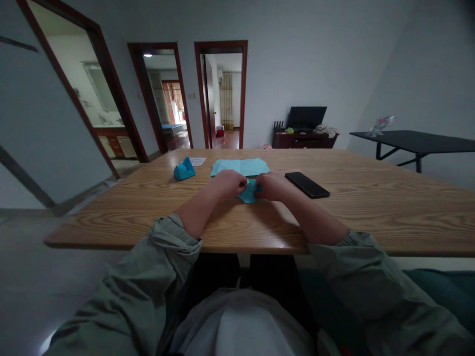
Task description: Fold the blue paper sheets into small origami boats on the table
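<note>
Both hands meet over a small folded piece of light blue paper [248, 194] on the wooden table [148, 207]. My left hand [228, 183] is closed, pinching the paper's left edge. My right hand [272, 186] is closed too, pinching its right edge. Just beyond the hands lies a stack of flat light blue sheets [240, 166]. A finished blue folded paper shape [184, 169] stands further left on the table, with a small white slip [197, 161] beside it.
A black phone [307, 185] lies on the table right of my right hand. A black side table [419, 142] stands at the far right, a dark TV cabinet [304, 139] by the back wall. Open doorways [222, 94] lie beyond.
</note>
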Available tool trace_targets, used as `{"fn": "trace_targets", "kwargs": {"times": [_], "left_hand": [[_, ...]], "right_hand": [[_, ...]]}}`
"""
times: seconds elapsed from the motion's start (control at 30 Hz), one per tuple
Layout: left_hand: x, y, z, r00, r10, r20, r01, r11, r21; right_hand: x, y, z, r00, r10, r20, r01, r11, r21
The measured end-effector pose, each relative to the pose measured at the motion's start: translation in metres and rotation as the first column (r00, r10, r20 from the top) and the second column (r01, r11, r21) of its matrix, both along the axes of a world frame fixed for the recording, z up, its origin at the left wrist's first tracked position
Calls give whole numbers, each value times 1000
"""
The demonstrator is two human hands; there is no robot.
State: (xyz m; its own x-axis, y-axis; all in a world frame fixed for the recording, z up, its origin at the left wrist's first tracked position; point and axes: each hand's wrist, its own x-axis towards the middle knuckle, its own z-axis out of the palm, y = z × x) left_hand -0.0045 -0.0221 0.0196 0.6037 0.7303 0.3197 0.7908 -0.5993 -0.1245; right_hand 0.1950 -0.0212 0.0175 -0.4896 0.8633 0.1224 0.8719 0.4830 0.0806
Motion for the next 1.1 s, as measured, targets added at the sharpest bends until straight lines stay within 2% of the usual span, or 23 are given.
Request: {"fn": "trace_targets", "kwargs": {"times": [0.1,0.2,0.4,0.73,0.87,1.1], "left_hand": [[3,-3,2,1000,22,2,-22,999,-27],[2,-5,3,999,46,4,-45,997,-56],[-1,-1,-2,998,54,26,-51,995,-91],[-2,4,-8,998,41,46,-37,995,-93],[-6,5,-7,997,45,62,-38,992,-117],[-16,13,-6,993,62,97,-30,953,-301]], "right_hand": [[-13,-1,3,993,-58,98,53,997,51],[-20,3,4,984,-103,145,100,995,27],[-18,14,2,981,-77,179,93,992,-80],[-26,15,6,973,-88,213,93,996,-12],[-23,19,7,980,-74,184,83,996,-37],[-6,25,4,997,-62,39,68,986,-152]]}}
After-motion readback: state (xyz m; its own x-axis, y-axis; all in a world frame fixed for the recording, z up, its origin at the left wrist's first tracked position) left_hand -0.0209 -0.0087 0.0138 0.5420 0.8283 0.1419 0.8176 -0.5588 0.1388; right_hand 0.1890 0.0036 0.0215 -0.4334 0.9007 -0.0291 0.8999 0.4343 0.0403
